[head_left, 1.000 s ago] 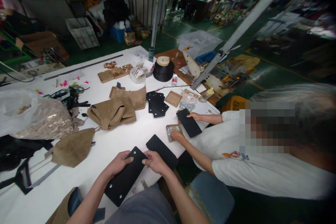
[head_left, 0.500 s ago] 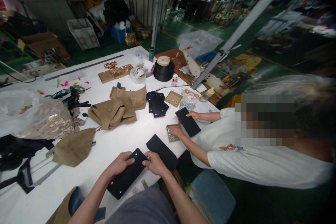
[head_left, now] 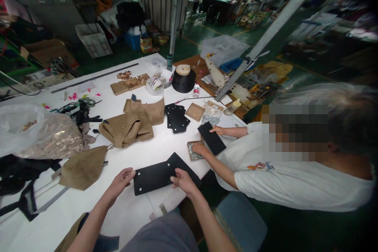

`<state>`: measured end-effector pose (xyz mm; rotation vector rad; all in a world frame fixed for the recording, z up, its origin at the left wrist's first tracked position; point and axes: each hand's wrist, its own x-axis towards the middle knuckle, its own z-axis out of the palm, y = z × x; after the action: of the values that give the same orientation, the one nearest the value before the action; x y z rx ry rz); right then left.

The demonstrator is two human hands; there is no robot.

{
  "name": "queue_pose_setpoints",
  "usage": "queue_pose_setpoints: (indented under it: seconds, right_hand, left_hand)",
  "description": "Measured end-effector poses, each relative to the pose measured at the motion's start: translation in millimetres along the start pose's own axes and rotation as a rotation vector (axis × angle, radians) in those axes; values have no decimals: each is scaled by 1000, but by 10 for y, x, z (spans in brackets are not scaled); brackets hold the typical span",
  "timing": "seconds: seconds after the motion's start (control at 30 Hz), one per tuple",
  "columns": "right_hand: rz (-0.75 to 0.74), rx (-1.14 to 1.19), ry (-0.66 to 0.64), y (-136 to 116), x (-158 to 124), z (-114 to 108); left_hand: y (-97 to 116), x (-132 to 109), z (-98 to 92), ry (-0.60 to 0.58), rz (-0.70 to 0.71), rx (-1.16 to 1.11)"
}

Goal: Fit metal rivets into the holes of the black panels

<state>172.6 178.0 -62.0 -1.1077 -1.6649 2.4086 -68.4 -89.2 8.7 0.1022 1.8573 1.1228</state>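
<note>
Between my hands is a black rectangular panel (head_left: 153, 178) with silver snap studs near its corners, held lengthwise above the white table. My left hand (head_left: 120, 183) has its fingertips on the left edge near the upper corner. The right end is pinched between thumb and fingers of my right hand (head_left: 184, 183). Another black panel (head_left: 180, 162) lies slanted on the table, partly covered by the held one. Farther back sits a stack of black panels (head_left: 177, 118) with snaps.
At right, a co-worker (head_left: 283, 181) holds a black panel (head_left: 212, 138) and reaches into a small box of silver fasteners (head_left: 195, 156). Brown fabric pieces (head_left: 130, 128) and a plastic bag of metal parts (head_left: 56, 134) lie left. A slanted metal post (head_left: 265, 35) rises behind.
The panel has turned from a steep slant to nearly level. My left hand has shifted left and down to its left edge, and my right hand has moved slightly right to the other end.
</note>
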Motion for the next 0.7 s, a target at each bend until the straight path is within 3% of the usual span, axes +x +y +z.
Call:
queue_pose_setpoints:
  seconds: [0.13,0.23,0.37,0.6,0.7]
  right_hand:
    - [49,58,11,77,34,13]
    - [57,25,56,165,60,58]
    - [31,-76,131,269,61,121]
    - [100,-118,17,298,-38,213]
    - [92,-107,47,331,-54,224]
  left_hand:
    - [-165,-143,176,-100,-86,-114]
    - [-290,-145,300,-156,-66,-109]
    - [-395,-36,362,-82,20,7]
    - [-398,70,350,-14,76,36]
    - [-376,47,363,-37,89,10]
